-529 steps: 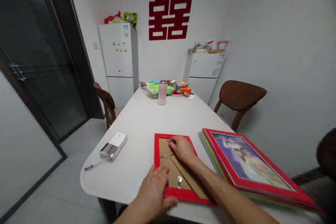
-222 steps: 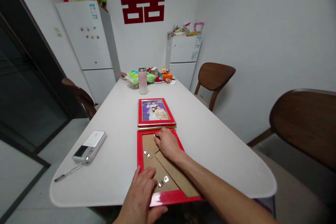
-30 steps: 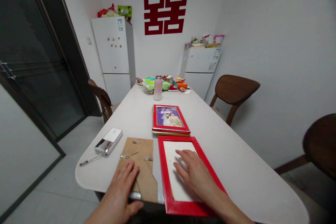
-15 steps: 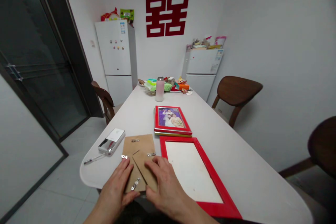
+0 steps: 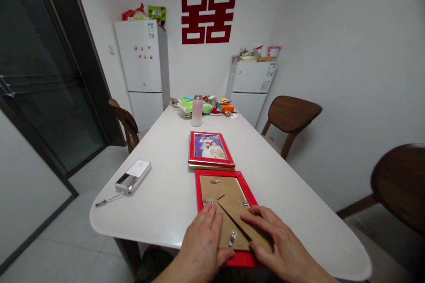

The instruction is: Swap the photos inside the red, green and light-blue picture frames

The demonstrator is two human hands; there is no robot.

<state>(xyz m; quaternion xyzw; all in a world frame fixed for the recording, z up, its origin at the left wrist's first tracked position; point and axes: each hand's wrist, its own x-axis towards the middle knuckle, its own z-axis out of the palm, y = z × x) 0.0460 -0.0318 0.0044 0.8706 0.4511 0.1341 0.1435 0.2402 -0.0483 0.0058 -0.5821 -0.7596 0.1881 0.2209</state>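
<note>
A brown picture frame backboard [image 5: 229, 212], with metal clips and a slanted easel leg, lies over the red picture frame [image 5: 246, 185]. Along the board's left edge rests my left hand [image 5: 203, 239], its thumb at the near edge. My right hand [image 5: 279, 241] grips the right side by the easel leg, thumb near the lower corner. Red border shows around the board, and a pale strip is visible at its upper right. Whether the board sits fully inside the frame, I cannot tell. Just beyond lies a stack of frames [image 5: 211, 166] with a photo on top.
A power bank [image 5: 134, 177] with a short cable lies on the white table [image 5: 166, 203] at left. Farther back stand a pink bottle [image 5: 197, 110] and a pile of packets [image 5: 219, 105]. Wooden chairs [image 5: 292, 110] flank the table.
Both hands have carried the backboard rightward, from the bare table beside the red frame to on top of it. The view has shifted slightly.
</note>
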